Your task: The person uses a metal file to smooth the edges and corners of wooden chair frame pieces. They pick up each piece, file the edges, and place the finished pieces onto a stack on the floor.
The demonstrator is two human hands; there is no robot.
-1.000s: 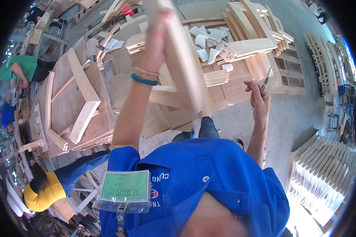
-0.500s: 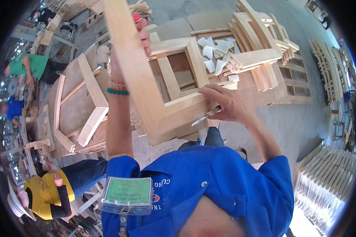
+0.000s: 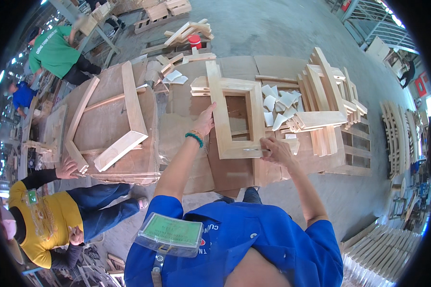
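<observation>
A pale wooden frame (image 3: 220,129), rectangular with one side rail running past its far corner, is in front of me above the cardboard-covered work surface. My left hand (image 3: 207,119) grips that frame by its left rail, the fingers partly hidden beneath. At the near right corner is my right hand (image 3: 277,151), closed on a thin stick-like tool (image 3: 251,150). The tool's pale tip points left across the near rail; its exact kind is unclear. Under the far end of the held frame lie more wooden pieces (image 3: 201,88).
White foam-like pieces (image 3: 285,103) lie right of the frame, beside stacked wooden parts (image 3: 321,91). An angled wooden assembly (image 3: 134,107) rests on cardboard at left. A person in yellow (image 3: 48,220) stands near left, another in green (image 3: 57,50) farther off. A red container (image 3: 195,41) is beyond.
The wooden frame has come down from a tilted position close to me and lies flatter and farther off. My left hand has lowered with it; my right hand keeps the tool by its near corner.
</observation>
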